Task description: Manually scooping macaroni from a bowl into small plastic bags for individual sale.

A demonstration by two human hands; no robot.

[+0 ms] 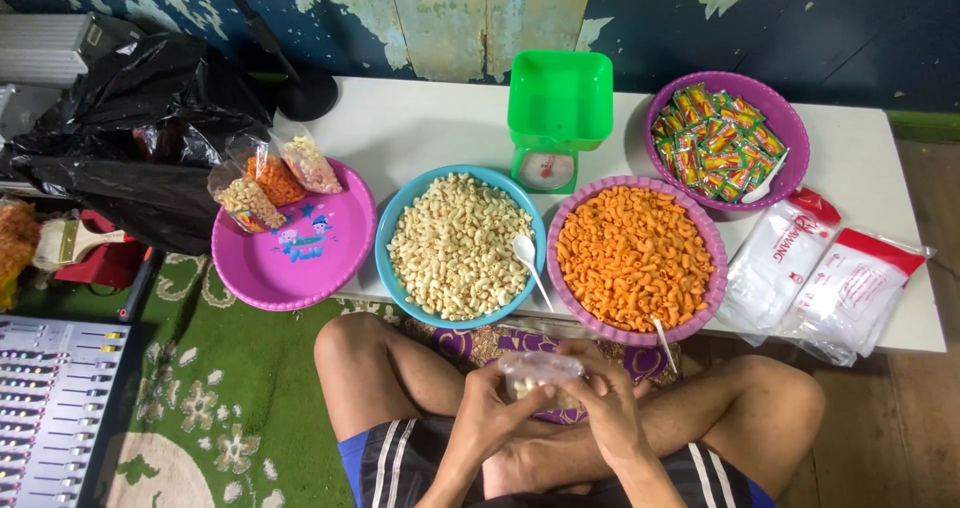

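The person sits cross-legged on the floor in front of the low white worktop (420,118). Both hands meet over the lap, just below the blue bowl (392,230) of pale puffed snacks. The left hand (492,400) is curled around a small clear bag (540,370) from the side and below, and the right hand (608,405) pinches the same bag near its top edge with closed fingers. The bag seems to hold some of the pale snacks already, though I cannot see how full it is.

To the right of the blue bowl stands a purple bowl (708,298) of orange curled snacks, and behind it a green kitchen scale (556,108). A white spoon (528,258) lies at the right rim of the blue bowl. To the left of the blue bowl, a pink tray (300,268) carries three packed bags (275,183).

I judge that the step in hand is closing or adjusting the filled bag. The next move probably needs a firm, even grip at the bag mouth, so nothing spills out.
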